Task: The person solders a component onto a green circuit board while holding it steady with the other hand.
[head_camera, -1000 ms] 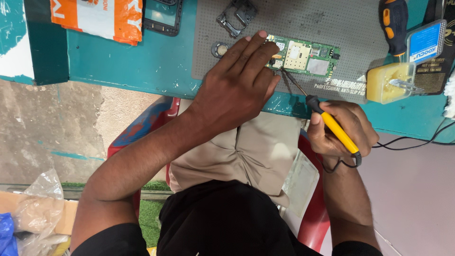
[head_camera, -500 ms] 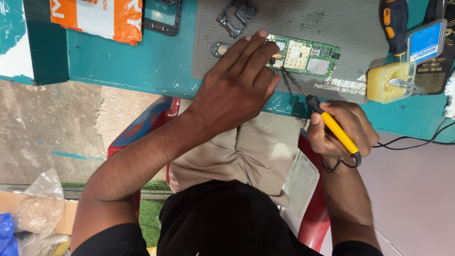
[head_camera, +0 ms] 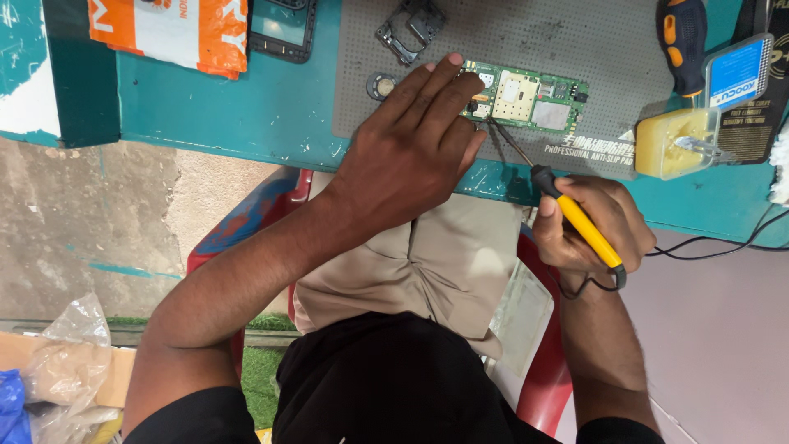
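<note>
Grey mat [head_camera: 592, 49], circuit board [head_camera: 526, 99], both hands, soldering iron [head_camera: 575, 215]: all unmoved.

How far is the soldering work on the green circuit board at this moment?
Done: the green circuit board lies bare on the grey mat, with a loose metal frame and a small round part set apart. In hand: the left hand presses the board's left end while the right hand holds the yellow soldering iron, tip at that end. Left: the parts are not refitted.

One circuit board [head_camera: 526, 99], one soldering iron [head_camera: 575, 218], two hands [head_camera: 407, 160].
</note>
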